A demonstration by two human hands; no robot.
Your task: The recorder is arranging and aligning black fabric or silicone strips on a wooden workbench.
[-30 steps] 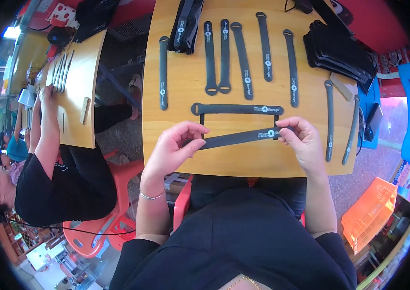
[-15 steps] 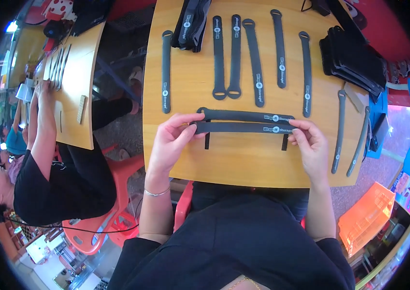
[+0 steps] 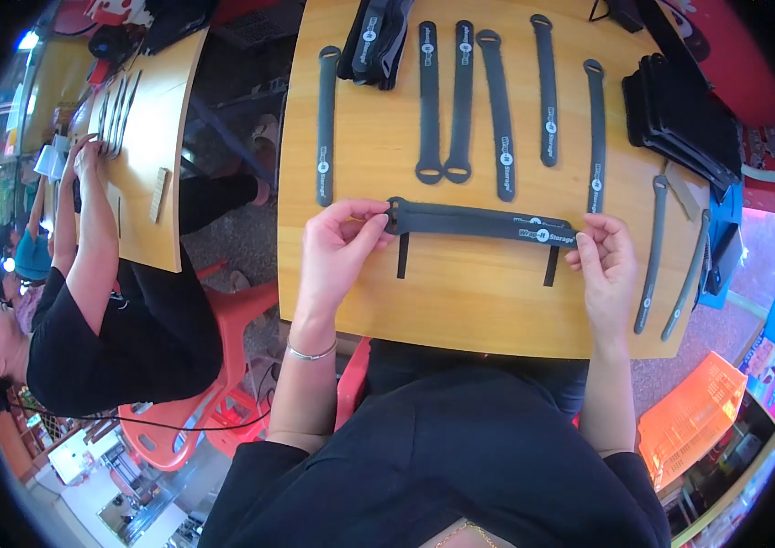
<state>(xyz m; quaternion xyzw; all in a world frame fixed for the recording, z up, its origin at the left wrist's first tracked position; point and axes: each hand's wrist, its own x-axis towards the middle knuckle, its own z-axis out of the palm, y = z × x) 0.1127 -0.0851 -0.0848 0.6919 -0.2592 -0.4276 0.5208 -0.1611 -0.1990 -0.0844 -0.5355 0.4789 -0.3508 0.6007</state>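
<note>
Your left hand (image 3: 337, 251) pinches the looped end of flat black straps (image 3: 483, 222), stacked across the smooth wooden counter (image 3: 460, 292) near its front edge. Your right hand (image 3: 605, 265) pinches their labelled end. Two thin black strips (image 3: 402, 256) lie crosswise underneath.

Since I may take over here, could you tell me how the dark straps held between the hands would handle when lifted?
The straps look flat and thin, so probably light and floppy. Both hands, left and right, pinch opposite ends, suggesting they would sag otherwise.
</note>
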